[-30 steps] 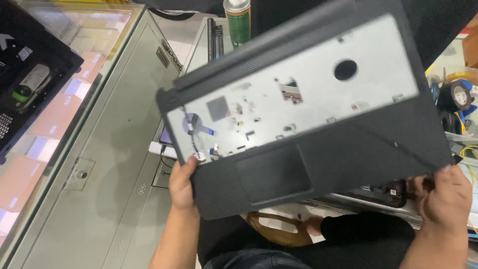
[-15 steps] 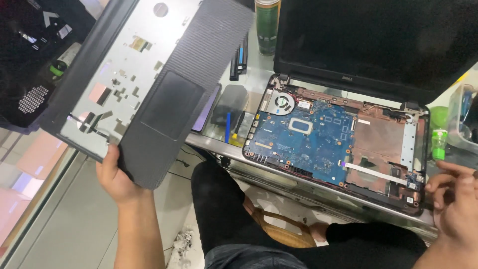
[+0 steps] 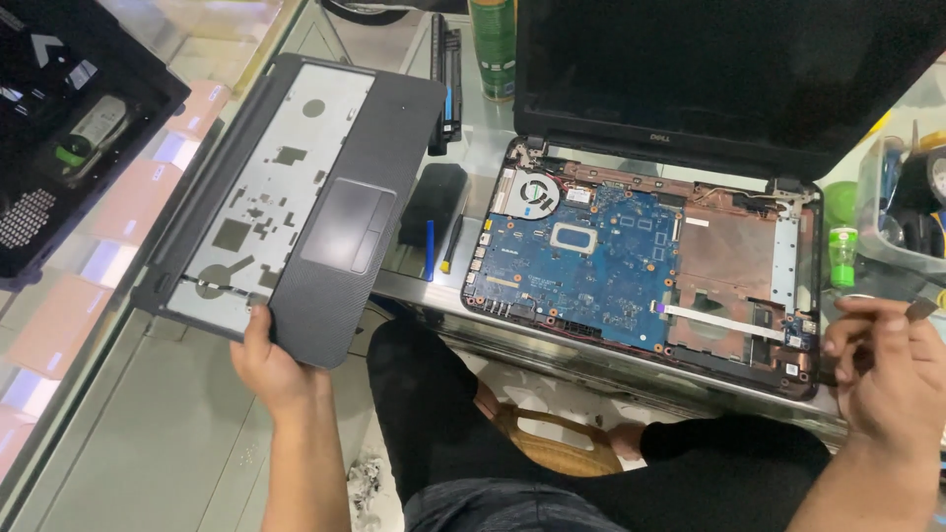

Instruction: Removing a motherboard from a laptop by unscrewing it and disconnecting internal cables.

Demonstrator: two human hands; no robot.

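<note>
The screen [image 3: 729, 79] runs off the top edge, as does the can [image 3: 493, 44]. The right hand [image 3: 887, 379] is cut at the right edge (what its fingers [image 3: 857, 325] pinch is too small to tell). The left fingers hide under the palmrest [image 3: 296, 207]. The tub [image 3: 907, 197] leaves frame.

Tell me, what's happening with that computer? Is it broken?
A person has a laptop opened up on a glass table, so its blue circuit board and small fan show. Their left hand holds the grey palm-rest cover, out to the left side. Their right hand pinches a small dark tool near the laptop's right corner. Whether it's broken can't be seen.
</note>
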